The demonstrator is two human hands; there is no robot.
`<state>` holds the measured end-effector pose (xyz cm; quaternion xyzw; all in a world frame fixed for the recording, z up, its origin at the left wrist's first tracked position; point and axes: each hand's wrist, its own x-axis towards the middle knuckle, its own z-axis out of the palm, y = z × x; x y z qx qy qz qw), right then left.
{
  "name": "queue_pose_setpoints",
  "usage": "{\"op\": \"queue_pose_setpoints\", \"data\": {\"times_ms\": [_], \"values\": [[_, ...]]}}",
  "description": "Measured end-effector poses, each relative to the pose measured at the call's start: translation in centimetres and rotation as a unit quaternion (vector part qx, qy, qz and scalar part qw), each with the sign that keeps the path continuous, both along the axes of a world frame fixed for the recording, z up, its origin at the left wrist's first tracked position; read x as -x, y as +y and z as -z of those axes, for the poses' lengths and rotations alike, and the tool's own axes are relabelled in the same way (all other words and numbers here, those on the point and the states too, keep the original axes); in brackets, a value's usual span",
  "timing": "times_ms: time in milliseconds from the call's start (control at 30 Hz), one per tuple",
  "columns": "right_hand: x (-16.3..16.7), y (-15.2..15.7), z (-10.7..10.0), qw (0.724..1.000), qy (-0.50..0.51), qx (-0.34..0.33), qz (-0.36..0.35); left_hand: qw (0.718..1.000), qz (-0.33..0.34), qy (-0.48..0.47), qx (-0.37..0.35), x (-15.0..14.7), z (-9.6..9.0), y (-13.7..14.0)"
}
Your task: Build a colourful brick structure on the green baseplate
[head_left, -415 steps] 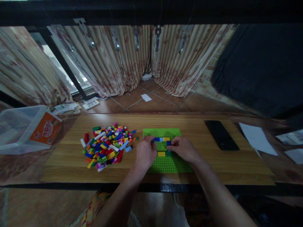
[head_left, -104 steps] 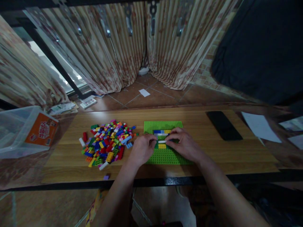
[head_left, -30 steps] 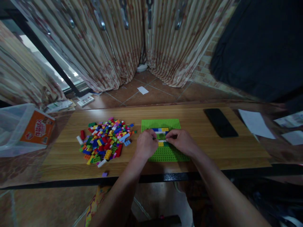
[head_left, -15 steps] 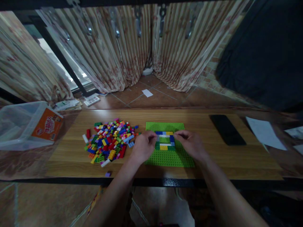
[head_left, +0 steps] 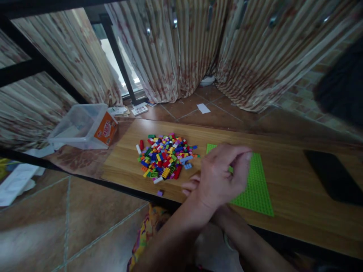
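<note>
My two arms cross over the table's front part. My left hand (head_left: pixel 224 175) is raised above the green baseplate (head_left: pixel 256 189), its thumb and fingers closed together toward the right; whatever it may hold does not show. Under its wrist, my right hand (head_left: pixel 191 185) points left, fingertips slightly apart, bent, with nothing visible in them; the palm is hidden. The rectangle of bricks on the baseplate is covered by my left hand. Left of both hands lies a pile of mixed coloured bricks (head_left: pixel 164 156), with a light blue brick (head_left: pixel 188 166) at its right edge.
A clear plastic box (head_left: pixel 82 128) with an orange label stands at the left. One purple brick (head_left: pixel 160 193) lies near the table's front edge. A black phone-like slab (head_left: pixel 333 175) is on the right of the wooden table (head_left: pixel 289 189). Curtains hang behind.
My view has turned left. My left hand has come off the brick rectangle and lifted rightward across it. My right hand has left the rectangle and passed leftward beneath the left wrist.
</note>
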<state>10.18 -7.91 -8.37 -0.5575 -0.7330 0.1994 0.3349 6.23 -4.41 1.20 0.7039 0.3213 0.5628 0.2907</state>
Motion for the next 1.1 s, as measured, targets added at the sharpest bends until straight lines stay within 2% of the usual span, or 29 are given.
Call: {"op": "queue_pose_setpoints", "data": {"times_ms": [100, 200, 433, 733, 967, 1100], "values": [[3.0, 0.2, 0.9, 0.990, -0.011, -0.064, -0.129, 0.998, 0.062, -0.003, -0.017, -0.3, -1.8, -1.3], [5.1, 0.4, 0.9, 0.980, -0.038, -0.118, -0.155, 0.995, 0.094, 0.012, -0.004, -0.2, -2.2, -1.8], [7.5, 0.7, 0.4, 0.984, -0.098, -0.097, -0.112, 0.997, 0.074, 0.016, 0.013, 0.8, -0.7, -0.5], [5.0, 1.8, 1.8, 0.988, -0.074, -0.134, 0.023, 0.998, 0.057, 0.023, 0.033, 1.5, 0.0, 0.5], [5.7, 2.8, 0.5, 0.990, -0.100, -0.093, -0.021, 0.997, 0.067, 0.019, 0.029, 1.3, 0.2, 0.4], [6.2, 2.9, 0.4, 0.989, -0.117, -0.086, -0.021, 0.998, 0.063, 0.017, 0.025, 1.2, 0.4, 0.5]]}}
